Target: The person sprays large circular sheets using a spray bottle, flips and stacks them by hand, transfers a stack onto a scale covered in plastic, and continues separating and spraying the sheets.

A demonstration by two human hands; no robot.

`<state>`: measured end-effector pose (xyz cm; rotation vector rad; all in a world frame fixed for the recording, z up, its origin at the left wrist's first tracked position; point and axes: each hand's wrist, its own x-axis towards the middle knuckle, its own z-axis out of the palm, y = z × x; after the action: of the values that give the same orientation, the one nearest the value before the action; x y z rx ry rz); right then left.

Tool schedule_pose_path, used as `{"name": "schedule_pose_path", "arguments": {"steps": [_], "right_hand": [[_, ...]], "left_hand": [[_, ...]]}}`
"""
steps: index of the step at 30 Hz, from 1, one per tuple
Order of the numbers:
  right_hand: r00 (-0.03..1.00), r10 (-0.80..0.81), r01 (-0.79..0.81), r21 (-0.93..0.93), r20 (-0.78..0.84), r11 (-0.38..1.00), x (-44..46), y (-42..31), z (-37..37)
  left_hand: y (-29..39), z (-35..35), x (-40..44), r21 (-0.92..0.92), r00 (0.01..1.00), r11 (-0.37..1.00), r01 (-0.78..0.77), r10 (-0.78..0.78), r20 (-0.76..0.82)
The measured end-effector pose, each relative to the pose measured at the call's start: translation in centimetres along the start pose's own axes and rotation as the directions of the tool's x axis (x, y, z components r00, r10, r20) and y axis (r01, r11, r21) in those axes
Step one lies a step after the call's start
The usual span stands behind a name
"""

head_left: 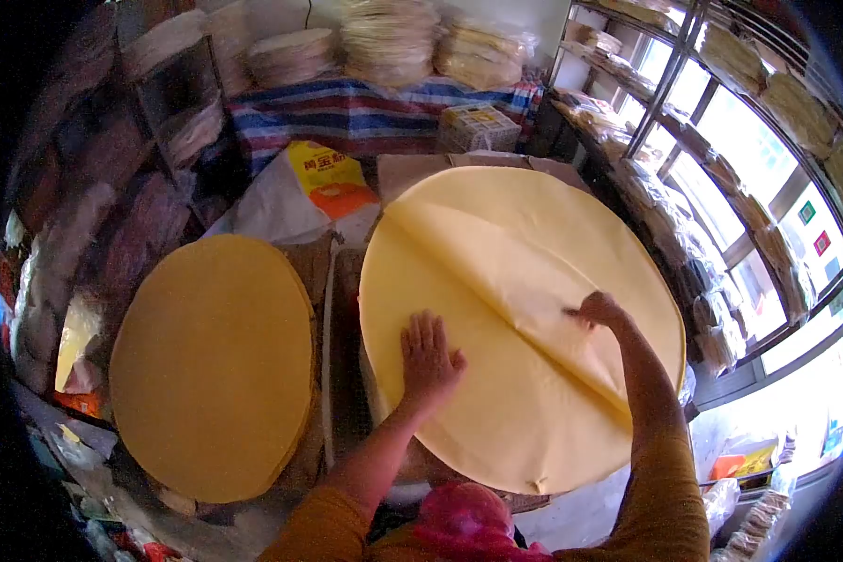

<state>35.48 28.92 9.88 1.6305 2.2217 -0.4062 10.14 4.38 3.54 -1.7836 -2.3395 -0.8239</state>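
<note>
A stack of large, thin, round pale-yellow sheets lies in front of me on the right. The top sheet is partly lifted, with a long raised fold running slantwise from upper left to lower right. My left hand rests flat on the sheet's left part, fingers stretched out. On the far side of the fold, my right hand is closed, apparently gripping the lifted part of the sheet; its fingertips are partly hidden and slightly blurred. To the left lies another stack of round sheets, darker yellow-brown, with neither hand on it.
A white bag with a yellow printed label lies behind the stacks. A patterned box stands at the back before a striped cloth. Wrapped round stacks sit above. Metal shelves with packages line the window at right.
</note>
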Motion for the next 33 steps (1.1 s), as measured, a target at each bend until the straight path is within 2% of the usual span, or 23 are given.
{"name": "schedule_pose_path", "arguments": {"steps": [1, 3, 5, 8, 11, 15, 17, 18, 20, 23, 24, 26, 27, 28, 30, 31, 33], "right_hand": [[0.963, -0.011, -0.002, -0.048, -0.268, 0.999, 1.5, 1.1, 0.2], [0.883, 0.007, 0.026, 0.064, -0.469, 0.998, 3.1, 2.9, 1.9], [0.749, 0.086, 0.032, 0.166, -0.657, 0.986, 6.4, 2.9, 4.4], [0.876, 0.202, -0.107, 0.230, -0.439, 0.967, 4.8, 1.2, 3.3], [0.984, 0.169, -0.158, 0.170, -0.051, 0.973, 1.4, -1.0, -2.1], [0.985, -0.171, 0.174, 0.163, -0.030, 0.971, 0.4, -2.8, -5.7], [0.944, -0.330, 0.329, 0.159, -0.020, 0.931, -0.4, -3.6, -6.4], [0.898, -0.400, 0.415, 0.050, -0.182, 0.908, -1.0, -4.4, -6.1], [0.698, -0.549, 0.516, -0.208, -0.460, 0.831, -2.2, -7.4, -5.5], [0.809, -0.356, 0.475, 0.163, -0.467, 0.865, -9.4, -10.2, -8.2], [0.802, -0.304, 0.516, 0.339, -0.514, 0.787, -12.5, -10.1, -8.8], [0.803, -0.134, 0.373, 0.314, -0.581, 0.873, -19.7, -10.0, -10.9], [0.798, 0.009, 0.299, 0.410, -0.602, 0.861, -22.1, -9.4, -10.8], [0.677, 0.011, 0.412, 0.392, -0.736, 0.823, -21.2, -5.5, -9.1], [0.661, 0.191, 0.174, 0.396, -0.726, 0.902, -24.1, -3.6, -9.0], [0.637, 0.184, 0.372, 0.507, -0.749, 0.778, -25.5, -2.9, -8.5], [0.562, 0.351, 0.288, 0.575, -0.749, 0.766, -27.1, -1.7, -7.1]], "left_hand": [[-0.1, 0.2, 0.0, 0.006, 1.000, 1.000, -0.003, 0.003, 0.012], [-0.4, 0.7, -0.1, 0.027, 1.000, 1.000, -0.008, 0.007, 0.026], [-0.3, 0.7, 0.0, 0.028, 0.999, 1.000, 0.002, -0.003, 0.037], [-0.3, 0.5, 0.2, 0.036, 0.999, 0.999, 0.006, -0.007, 0.035], [0.0, 0.5, -0.1, 0.048, 1.000, 0.999, -0.002, 0.001, 0.022], [0.0, 0.1, -0.1, -0.034, 0.999, 0.999, 0.002, -0.001, 0.039], [-0.1, 0.4, 0.0, 0.015, 1.000, 1.000, 0.006, -0.006, -0.012], [0.0, 0.5, -0.1, 0.039, 0.999, 0.999, 0.004, -0.002, -0.035], [0.0, 0.3, -0.2, 0.021, 0.999, 1.000, 0.004, -0.004, -0.035], [-0.1, -0.2, -0.2, 0.002, 0.995, 0.999, -0.032, 0.032, -0.094], [-0.1, -0.4, -0.5, -0.008, 0.992, 0.999, -0.042, 0.040, -0.117], [-0.1, -1.5, -0.5, -0.069, 0.996, 0.997, -0.025, 0.019, -0.087], [-0.2, -2.0, -0.4, -0.098, 0.997, 0.995, -0.014, 0.007, -0.071], [-0.4, -1.8, -0.5, -0.116, 0.996, 0.993, -0.006, -0.005, -0.088], [-0.7, -0.7, -0.7, -0.150, 0.993, 0.989, 0.001, -0.019, -0.119], [-0.9, -0.5, -0.7, -0.156, 0.994, 0.988, -0.004, -0.013, -0.106], [-1.3, -0.2, -0.9, -0.163, 0.996, 0.986, -0.019, 0.005, -0.084]]}}
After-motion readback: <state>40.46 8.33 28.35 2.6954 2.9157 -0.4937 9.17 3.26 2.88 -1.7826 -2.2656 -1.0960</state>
